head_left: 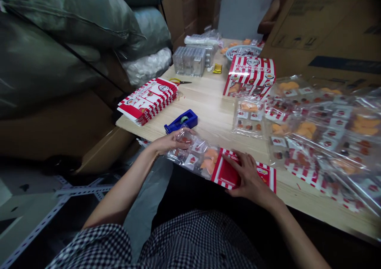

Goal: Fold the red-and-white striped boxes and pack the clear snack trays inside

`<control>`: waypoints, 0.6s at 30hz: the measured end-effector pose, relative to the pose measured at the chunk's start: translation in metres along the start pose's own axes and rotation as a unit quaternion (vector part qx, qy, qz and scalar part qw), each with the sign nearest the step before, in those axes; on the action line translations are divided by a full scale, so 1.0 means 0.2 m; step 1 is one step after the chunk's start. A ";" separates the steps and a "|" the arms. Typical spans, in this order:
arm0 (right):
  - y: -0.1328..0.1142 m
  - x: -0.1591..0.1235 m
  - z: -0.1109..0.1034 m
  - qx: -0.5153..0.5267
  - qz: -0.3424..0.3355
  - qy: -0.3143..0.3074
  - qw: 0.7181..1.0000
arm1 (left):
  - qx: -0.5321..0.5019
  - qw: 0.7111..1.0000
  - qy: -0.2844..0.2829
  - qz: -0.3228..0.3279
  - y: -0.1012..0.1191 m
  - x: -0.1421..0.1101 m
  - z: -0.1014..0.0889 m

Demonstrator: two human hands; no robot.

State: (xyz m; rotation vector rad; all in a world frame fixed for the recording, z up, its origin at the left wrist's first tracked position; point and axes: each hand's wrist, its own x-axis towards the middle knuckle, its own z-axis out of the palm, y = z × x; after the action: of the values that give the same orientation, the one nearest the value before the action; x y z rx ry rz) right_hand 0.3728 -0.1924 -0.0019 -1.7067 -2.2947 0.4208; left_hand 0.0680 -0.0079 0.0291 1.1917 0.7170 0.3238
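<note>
My left hand (pixel 170 144) is curled part-closed over a clear plastic bag of small food packets (pixel 190 154), holding it. My right hand (pixel 250 177) lies open, with its fingers spread on a flat red-and-white striped card carton (pixel 229 171). The bag's right end meets the carton; I cannot tell whether it enters. Their shared long axis runs left to right along the near edge of the light wooden table (pixel 208 110), and my left hand is nearer the bag. A blue tape dispenser (pixel 181 122) sits just beyond that hand.
</note>
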 end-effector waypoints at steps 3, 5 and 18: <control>-0.01 -0.01 0.01 0.011 0.007 0.009 1.000 | -0.005 1.000 0.006 -0.020 -0.04 -0.03 -0.02; -0.02 -0.01 0.02 0.010 0.013 0.014 1.000 | -0.003 1.000 0.022 -0.022 -0.05 -0.06 -0.04; -0.01 -0.01 0.00 0.002 -0.005 -0.015 1.000 | 0.154 0.984 -0.086 -0.008 0.15 0.11 -0.06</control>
State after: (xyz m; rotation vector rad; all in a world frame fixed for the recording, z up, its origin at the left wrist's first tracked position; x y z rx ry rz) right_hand 0.3717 -0.1952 -0.0014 -1.6991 -2.3211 0.4512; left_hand 0.0816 0.0245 0.0474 1.4862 0.6388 0.0952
